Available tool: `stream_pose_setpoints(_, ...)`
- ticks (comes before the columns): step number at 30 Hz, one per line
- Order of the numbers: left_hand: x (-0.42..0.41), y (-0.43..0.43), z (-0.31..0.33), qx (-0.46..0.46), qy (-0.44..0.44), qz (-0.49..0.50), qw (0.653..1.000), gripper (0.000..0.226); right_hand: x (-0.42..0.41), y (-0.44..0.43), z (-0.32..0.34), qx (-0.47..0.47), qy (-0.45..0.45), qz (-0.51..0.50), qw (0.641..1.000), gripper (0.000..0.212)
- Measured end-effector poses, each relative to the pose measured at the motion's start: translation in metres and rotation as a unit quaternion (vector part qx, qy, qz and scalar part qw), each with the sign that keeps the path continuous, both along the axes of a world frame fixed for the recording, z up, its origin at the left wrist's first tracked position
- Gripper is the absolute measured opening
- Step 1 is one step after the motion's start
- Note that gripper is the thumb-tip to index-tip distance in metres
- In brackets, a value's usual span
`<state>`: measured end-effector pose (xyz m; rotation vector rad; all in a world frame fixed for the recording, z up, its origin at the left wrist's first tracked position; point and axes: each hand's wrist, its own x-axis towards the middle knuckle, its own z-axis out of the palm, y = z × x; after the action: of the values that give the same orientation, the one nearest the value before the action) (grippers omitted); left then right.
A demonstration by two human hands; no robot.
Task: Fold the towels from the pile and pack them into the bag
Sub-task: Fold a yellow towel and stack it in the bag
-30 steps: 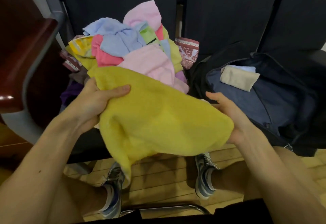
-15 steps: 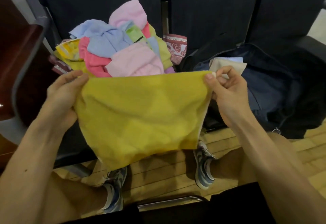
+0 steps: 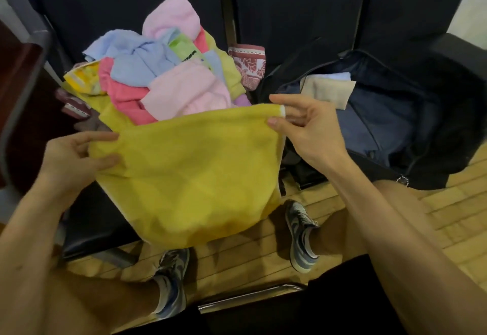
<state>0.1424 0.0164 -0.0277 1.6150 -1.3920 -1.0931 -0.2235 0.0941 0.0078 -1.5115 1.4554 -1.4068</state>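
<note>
Head view shows my left hand (image 3: 76, 155) gripping the towel's (image 3: 195, 173) left edge and my right hand (image 3: 308, 129) pinching its top corner, other fingers loose, so it hangs spread before the pile (image 3: 163, 76), ready, I judge, for folding beside the open bag (image 3: 382, 129).

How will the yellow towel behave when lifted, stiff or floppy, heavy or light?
Probably floppy: the yellow towel sags and creases between the left hand and right hand. Likely light: a fingertip pinch at each side carries it.
</note>
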Motion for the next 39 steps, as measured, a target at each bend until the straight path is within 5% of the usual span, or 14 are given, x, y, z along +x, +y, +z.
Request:
stream_pose_setpoints(4, 0.031, -0.013, -0.029, -0.006, -0.165, 0.077, 0.983, 0.034, 0.023, 0.005, -0.002, 0.028, 0.037, 0.026, 0.999, 0.023)
stream_pose_setpoints(8, 0.063, -0.03, -0.061, 0.016, -0.16, 0.142, 0.977, 0.036, 0.036, 0.004, -0.01, 0.087, 0.014, 0.027, 0.996, 0.015)
stream_pose_setpoints(13, 0.041, -0.012, -0.031, 0.065, 0.052, 0.142, 0.986, 0.053, 0.0, -0.007, -0.008, 0.236, -0.185, 0.015, 0.954, 0.034)
stream_pose_setpoints(16, 0.027, -0.013, -0.009, 0.078, 0.203, 0.097, 0.971, 0.056, -0.011, -0.005, -0.009, 0.248, -0.119, 0.058, 0.96, 0.051)
stream_pose_setpoints(19, 0.013, -0.004, 0.007, 0.075, 0.252, 0.057, 0.963, 0.026, -0.017, -0.002, -0.012, 0.218, 0.036, 0.034, 0.975, 0.049)
stream_pose_setpoints(22, 0.002, 0.003, 0.009, 0.029, 0.198, 0.016, 0.98, 0.041, -0.03, -0.001, -0.016, 0.185, 0.161, -0.022, 0.969, 0.031)
stream_pose_setpoints(25, -0.003, 0.007, 0.009, -0.049, 0.142, 0.01, 0.989, 0.032, -0.031, -0.002, -0.016, 0.187, 0.141, -0.067, 0.97, 0.004)
stream_pose_setpoints(31, 0.0, 0.005, -0.003, -0.155, -0.128, -0.036, 0.979, 0.023, -0.026, -0.004, -0.011, 0.284, -0.056, -0.035, 0.956, 0.014)
stream_pose_setpoints(35, -0.001, 0.007, -0.003, -0.185, -0.219, -0.01, 0.958, 0.018, -0.025, 0.0, -0.003, 0.273, -0.162, 0.023, 0.948, 0.019)
stream_pose_setpoints(37, 0.0, 0.007, -0.003, -0.183, -0.237, 0.003, 0.954, 0.021, -0.026, 0.003, 0.0, 0.265, -0.143, 0.063, 0.952, 0.024)
stream_pose_setpoints(39, 0.0, 0.009, -0.002, -0.182, -0.248, 0.008, 0.951, 0.02, -0.027, 0.004, -0.003, 0.256, -0.033, 0.06, 0.964, 0.038)
